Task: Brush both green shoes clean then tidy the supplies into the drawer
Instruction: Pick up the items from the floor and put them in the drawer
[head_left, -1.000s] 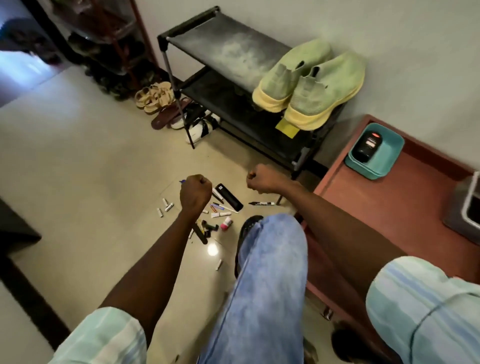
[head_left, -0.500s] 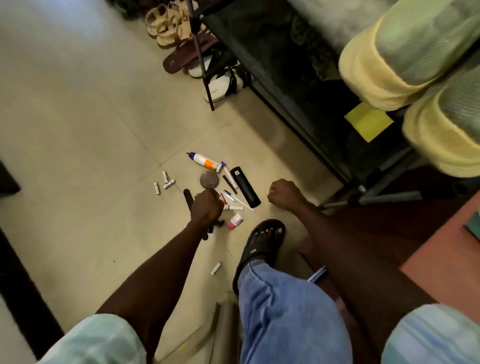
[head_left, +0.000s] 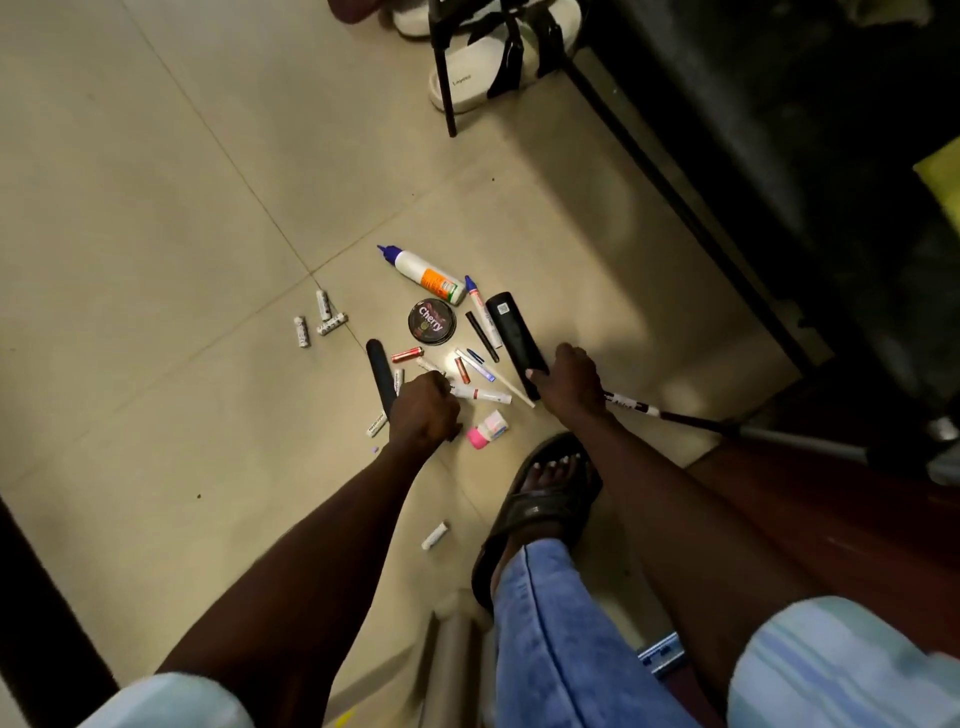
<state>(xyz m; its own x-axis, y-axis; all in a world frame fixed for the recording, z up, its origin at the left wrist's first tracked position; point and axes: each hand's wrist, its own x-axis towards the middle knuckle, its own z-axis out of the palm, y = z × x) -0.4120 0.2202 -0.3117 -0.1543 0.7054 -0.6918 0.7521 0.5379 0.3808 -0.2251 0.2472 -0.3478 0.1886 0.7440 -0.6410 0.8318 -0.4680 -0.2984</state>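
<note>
Right hand (head_left: 569, 376) nearer black tube (head_left: 514, 335): fingers curled over its near end, long axis running up-left away. Left hand (head_left: 423, 413) clenched among pens; contents unclear.

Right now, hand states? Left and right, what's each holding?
Left hand: fingers curled over the scattered pens on the floor; cannot tell whether it holds one.
Right hand: fingers on the end of the black rectangular case; grip cannot be told.

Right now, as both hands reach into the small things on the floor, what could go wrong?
The sandalled foot stands close to a loose white stick; a step might crush it. The three white sticks lie apart from the pile and may be missed. The left hand could knock the Cherry tin.
</note>
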